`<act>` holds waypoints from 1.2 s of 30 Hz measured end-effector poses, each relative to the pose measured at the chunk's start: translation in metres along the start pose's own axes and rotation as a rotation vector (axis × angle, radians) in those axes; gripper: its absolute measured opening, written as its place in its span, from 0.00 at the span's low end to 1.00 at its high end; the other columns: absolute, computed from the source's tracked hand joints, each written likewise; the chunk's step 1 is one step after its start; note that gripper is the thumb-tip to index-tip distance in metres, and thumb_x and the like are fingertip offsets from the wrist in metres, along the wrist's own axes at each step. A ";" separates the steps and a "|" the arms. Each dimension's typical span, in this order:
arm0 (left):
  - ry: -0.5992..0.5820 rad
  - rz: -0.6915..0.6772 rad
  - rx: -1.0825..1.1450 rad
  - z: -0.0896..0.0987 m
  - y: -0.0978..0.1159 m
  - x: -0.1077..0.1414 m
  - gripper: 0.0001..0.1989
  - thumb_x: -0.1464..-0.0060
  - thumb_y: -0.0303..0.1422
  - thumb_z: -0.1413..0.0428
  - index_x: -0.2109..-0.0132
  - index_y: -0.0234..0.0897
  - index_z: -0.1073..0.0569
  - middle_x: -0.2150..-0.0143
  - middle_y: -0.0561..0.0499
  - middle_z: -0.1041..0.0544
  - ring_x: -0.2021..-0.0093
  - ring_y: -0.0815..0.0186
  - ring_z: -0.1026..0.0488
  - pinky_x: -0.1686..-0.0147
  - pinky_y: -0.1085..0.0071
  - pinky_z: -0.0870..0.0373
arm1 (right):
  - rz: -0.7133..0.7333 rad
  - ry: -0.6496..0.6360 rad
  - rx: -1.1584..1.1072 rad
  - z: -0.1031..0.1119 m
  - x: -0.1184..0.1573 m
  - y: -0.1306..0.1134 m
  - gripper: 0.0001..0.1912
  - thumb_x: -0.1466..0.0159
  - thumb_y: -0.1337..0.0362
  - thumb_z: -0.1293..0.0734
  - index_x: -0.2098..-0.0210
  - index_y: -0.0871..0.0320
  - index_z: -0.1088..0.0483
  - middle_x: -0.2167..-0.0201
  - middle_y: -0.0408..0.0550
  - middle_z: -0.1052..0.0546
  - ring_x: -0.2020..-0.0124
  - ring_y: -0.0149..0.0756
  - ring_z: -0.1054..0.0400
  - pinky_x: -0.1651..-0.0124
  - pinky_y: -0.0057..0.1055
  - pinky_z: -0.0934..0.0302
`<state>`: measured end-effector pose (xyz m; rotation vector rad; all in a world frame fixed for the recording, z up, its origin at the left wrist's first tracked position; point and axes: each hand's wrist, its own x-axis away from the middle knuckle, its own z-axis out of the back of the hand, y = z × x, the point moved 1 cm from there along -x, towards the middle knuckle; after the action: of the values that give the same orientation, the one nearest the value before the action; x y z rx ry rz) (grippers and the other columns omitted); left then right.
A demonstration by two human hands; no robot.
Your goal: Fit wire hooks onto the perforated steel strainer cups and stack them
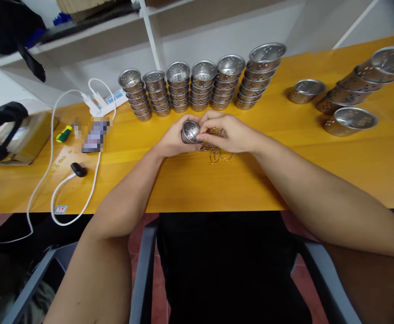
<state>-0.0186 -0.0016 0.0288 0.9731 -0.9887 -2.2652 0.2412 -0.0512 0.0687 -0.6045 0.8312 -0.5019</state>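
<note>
My left hand (172, 141) is wrapped around a small perforated metal cup (189, 132), its open mouth tilted up toward me. At the cup's right rim, my right hand (226, 133) pinches with thumb and fingers; whatever sits between the fingertips is too small to make out. Beneath the right hand lie several thin wire rings (216, 155) on the table, partly hidden by it. Just behind the hands stand several stacks of perforated metal cups (203, 85) in a row.
At the right are a leaning cup stack (359, 85) and two single cups, one nearer (349, 122), one farther (305, 92). On the left lie a phone (96, 136), a screwdriver (64, 134), a black plug-like piece (78, 169), white cables, a power strip (109, 104) and headphones (4, 126).
</note>
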 end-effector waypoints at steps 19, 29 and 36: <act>0.275 0.148 -0.148 0.008 -0.035 0.011 0.64 0.44 0.77 0.21 0.16 0.51 0.35 0.28 0.40 0.20 0.29 0.45 0.14 0.27 0.47 0.14 | -0.189 -0.077 0.295 0.011 0.020 0.046 0.22 0.20 0.41 0.21 0.58 0.52 0.15 0.58 0.51 0.19 0.59 0.43 0.26 0.51 0.44 0.29; 0.186 0.069 -0.097 -0.003 -0.023 0.005 0.51 0.45 0.71 0.18 0.32 0.44 0.26 0.37 0.40 0.17 0.36 0.42 0.14 0.29 0.38 0.13 | -0.106 0.168 0.264 -0.012 0.014 0.012 0.40 0.19 0.38 0.22 0.18 0.54 0.24 0.26 0.69 0.20 0.27 0.70 0.21 0.20 0.71 0.26; 0.123 -0.022 -0.128 -0.018 -0.025 0.005 0.63 0.41 0.69 0.20 0.17 0.48 0.43 0.24 0.34 0.25 0.23 0.38 0.20 0.22 0.40 0.16 | -0.082 0.135 0.324 -0.031 0.011 0.005 0.48 0.21 0.44 0.19 0.10 0.53 0.32 0.21 0.69 0.24 0.19 0.76 0.27 0.13 0.76 0.32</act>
<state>-0.0115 0.0037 -0.0012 1.0582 -0.7748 -2.2263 0.2236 -0.0638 0.0429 -0.3090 0.8323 -0.7421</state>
